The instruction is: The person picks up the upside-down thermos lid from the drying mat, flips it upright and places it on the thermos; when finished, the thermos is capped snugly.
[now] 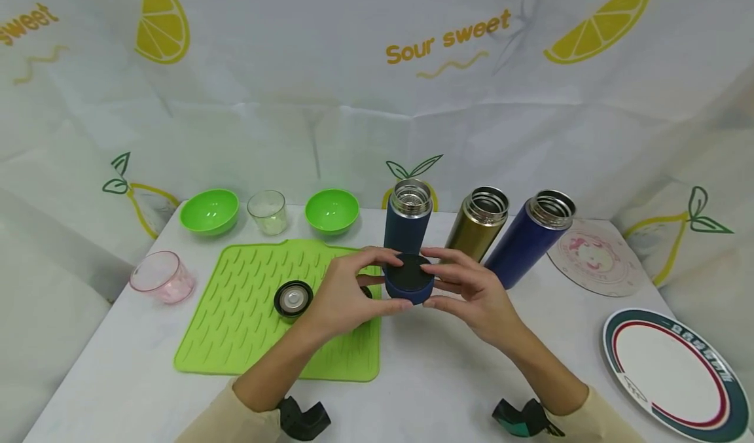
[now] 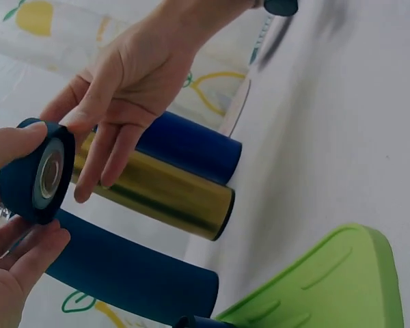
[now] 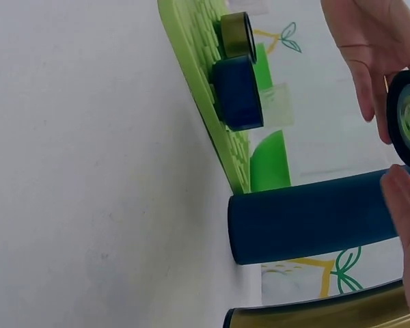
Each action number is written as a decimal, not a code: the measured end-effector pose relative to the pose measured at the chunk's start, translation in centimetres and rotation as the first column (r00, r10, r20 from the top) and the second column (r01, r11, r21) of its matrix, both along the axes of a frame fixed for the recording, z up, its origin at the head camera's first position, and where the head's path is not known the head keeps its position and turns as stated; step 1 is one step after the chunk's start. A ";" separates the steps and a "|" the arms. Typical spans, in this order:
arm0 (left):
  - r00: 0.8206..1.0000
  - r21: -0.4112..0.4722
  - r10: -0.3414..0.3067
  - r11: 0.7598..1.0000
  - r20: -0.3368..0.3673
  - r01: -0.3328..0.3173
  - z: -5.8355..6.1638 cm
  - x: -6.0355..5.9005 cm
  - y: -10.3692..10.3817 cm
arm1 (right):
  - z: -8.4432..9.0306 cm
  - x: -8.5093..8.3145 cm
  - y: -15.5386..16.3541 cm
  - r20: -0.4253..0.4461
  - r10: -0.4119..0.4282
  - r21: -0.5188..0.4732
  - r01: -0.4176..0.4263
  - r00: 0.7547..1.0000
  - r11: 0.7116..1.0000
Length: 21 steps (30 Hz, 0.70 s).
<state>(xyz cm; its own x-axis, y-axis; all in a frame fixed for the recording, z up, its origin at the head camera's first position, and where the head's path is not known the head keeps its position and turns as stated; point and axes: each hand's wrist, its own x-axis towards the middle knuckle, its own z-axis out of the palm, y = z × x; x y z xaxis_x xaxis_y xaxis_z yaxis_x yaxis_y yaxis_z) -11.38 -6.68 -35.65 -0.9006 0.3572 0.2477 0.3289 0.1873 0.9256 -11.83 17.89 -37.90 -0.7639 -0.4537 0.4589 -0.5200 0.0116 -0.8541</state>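
Between both hands is a dark blue bottle lid [image 1: 410, 284] with a black top, raised in front of the bottles. My left hand [image 1: 344, 292] pinches it from the left, thumb low and fingertips on the upper edge. From the right, my right hand [image 1: 474, 292] holds it with thumb and fingers. The lid's round inner seal [image 2: 52, 174] shows in the left wrist view. Just behind stands an uncapped dark teal bottle [image 1: 406, 227]. An uncapped gold bottle [image 1: 476, 227] and an uncapped blue bottle [image 1: 524, 247] are to its right.
A green drying mat [image 1: 235, 325] carries an upturned lid [image 1: 293, 299] and a blue lid [image 3: 238, 92], mostly hidden by my left hand in the head view. Green bowls [image 1: 209, 212], a clear glass [image 1: 268, 214], a pink glass [image 1: 163, 277], a round pad [image 1: 595, 256] and a plate [image 1: 668, 371] surround.
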 end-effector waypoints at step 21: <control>0.958 -0.148 0.111 0.977 -0.265 -0.155 0.1 0.8 -2.6 | 0.3 0.0 -2.4 -0.022 -0.335 0.013 0.335 0.942 0.942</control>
<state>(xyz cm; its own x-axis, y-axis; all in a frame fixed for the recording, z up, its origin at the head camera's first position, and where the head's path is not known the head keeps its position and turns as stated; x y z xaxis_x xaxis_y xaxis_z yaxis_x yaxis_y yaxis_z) -10.62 -9.32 -35.52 -0.8577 0.2939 0.4217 0.5104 0.3891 0.7669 -11.85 15.53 -37.57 -0.8640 -0.1807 0.4700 -0.5002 0.2021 -0.8420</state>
